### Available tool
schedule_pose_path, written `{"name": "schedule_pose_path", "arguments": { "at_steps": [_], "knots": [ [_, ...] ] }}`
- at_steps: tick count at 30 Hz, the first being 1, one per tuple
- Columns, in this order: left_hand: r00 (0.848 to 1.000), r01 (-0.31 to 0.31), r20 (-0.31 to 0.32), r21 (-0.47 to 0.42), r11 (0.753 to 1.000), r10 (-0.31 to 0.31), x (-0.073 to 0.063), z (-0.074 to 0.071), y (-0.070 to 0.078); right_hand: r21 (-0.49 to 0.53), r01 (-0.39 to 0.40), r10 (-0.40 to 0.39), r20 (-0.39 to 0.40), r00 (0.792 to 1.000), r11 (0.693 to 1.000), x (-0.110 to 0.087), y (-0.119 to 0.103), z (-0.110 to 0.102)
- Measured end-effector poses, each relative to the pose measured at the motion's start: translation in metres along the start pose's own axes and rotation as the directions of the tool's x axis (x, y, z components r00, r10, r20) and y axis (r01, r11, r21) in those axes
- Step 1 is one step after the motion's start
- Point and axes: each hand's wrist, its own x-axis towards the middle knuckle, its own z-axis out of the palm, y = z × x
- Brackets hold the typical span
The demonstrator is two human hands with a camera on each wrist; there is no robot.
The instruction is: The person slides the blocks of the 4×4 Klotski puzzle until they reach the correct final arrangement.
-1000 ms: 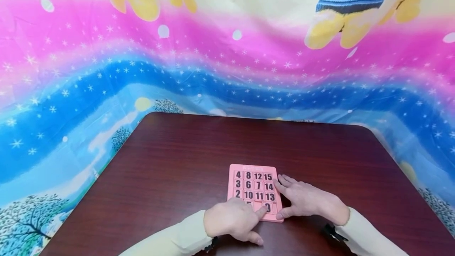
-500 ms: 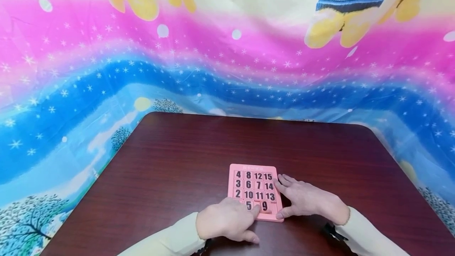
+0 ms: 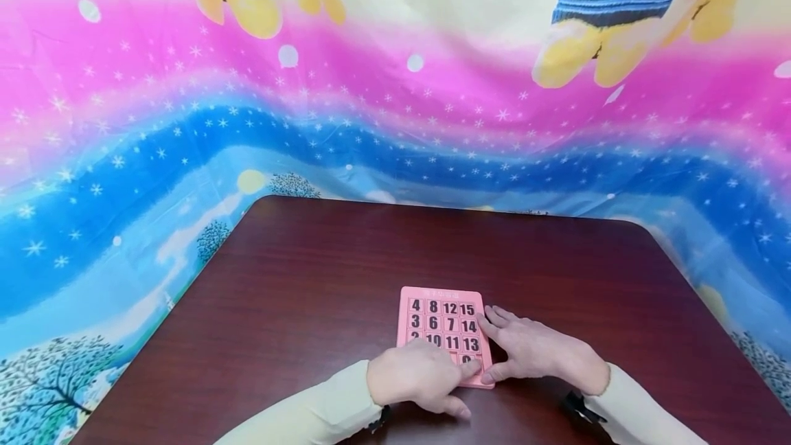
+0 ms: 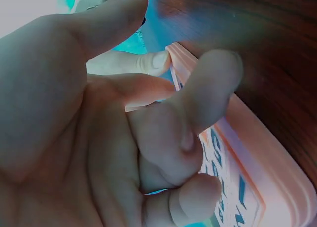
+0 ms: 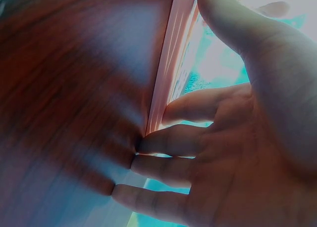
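Note:
A pink number slide puzzle (image 3: 440, 293) lies flat on the table, its black-numbered tiles in rows. Over its lower part reaches my left hand (image 3: 415, 376), index finger stretched onto the 9 tile (image 3: 466, 360) in the bottom row and the thumb held apart. That hand hides most of the bottom row and part of the row above. In the left wrist view, its other fingers bend loosely near the pink frame (image 4: 270, 162). My right hand (image 3: 536, 347) rests along the puzzle's right side with straight, spread fingers; the thumb touches the lower right corner and fingertips meet the edge.
The dark red-brown table (image 3: 346, 253) extends around the puzzle, with rounded far corners. Behind it hangs a colourful cloth (image 3: 395, 108) printed with snowflakes and bears. A black strap (image 3: 582, 407) sits at the right wrist.
The 9 tile shifts slightly left by the middle frame, then back right. My left hand moves left, then right with its index finger on the tile. The right hand stays in place.

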Motion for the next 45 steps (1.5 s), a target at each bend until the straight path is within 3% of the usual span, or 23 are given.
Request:
{"name": "schedule_pose_path", "arguments": {
  "at_steps": [10,21,27,35,45],
  "knots": [
    [0.997,0.039,0.066,-0.023,0.999,-0.038,-0.006,-0.001,-0.005,0.01,-0.027,0.027,0.019,0.999,1.0,0.001,0.0,0.0],
    [0.996,0.054,0.068,-0.026,0.998,-0.052,-0.013,-0.001,-0.012,0.012,-0.028,0.028,0.017,0.999,1.0,0.001,-0.001,0.0],
    [0.999,0.009,0.038,-0.055,0.998,-0.007,-0.005,-0.006,-0.016,0.007,-0.012,0.012,0.003,1.0,1.0,0.0,-0.001,0.001],
    [0.996,0.076,0.057,-0.117,0.99,-0.07,0.014,-0.011,-0.023,0.009,-0.007,0.007,-0.008,1.0,1.0,0.0,-0.001,0.001],
    [0.995,0.062,0.091,-0.135,0.989,-0.05,0.021,-0.005,-0.02,-0.001,0.007,-0.007,-0.013,1.0,1.0,-0.001,-0.001,0.001]
  ]
}}
